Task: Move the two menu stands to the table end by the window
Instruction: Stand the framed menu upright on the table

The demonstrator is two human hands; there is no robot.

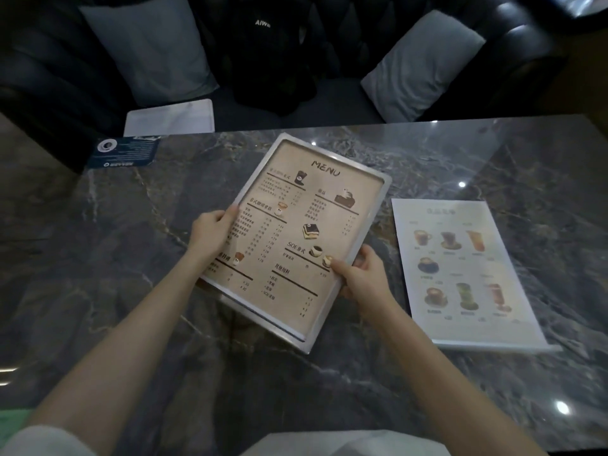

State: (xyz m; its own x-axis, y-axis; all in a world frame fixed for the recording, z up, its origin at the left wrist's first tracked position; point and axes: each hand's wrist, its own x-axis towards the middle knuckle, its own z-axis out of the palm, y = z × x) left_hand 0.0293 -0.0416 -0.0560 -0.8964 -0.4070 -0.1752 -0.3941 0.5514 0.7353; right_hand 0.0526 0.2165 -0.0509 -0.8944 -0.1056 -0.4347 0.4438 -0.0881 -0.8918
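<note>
A tan menu stand [296, 232] headed "MENU", in a clear acrylic frame, is held tilted just above the dark marble table [115, 241]. My left hand [210, 230] grips its left edge with the thumb on the face. My right hand [360, 274] grips its right edge near the lower corner. A second, pale menu stand [460, 271] with drink pictures lies flat on the table to the right, untouched.
A dark blue card [123, 153] lies at the table's far left corner. Behind the table stands a black leather sofa with two grey cushions [148, 44] [424, 64], a black bag [273, 57] and a white sheet [169, 118] on the seat.
</note>
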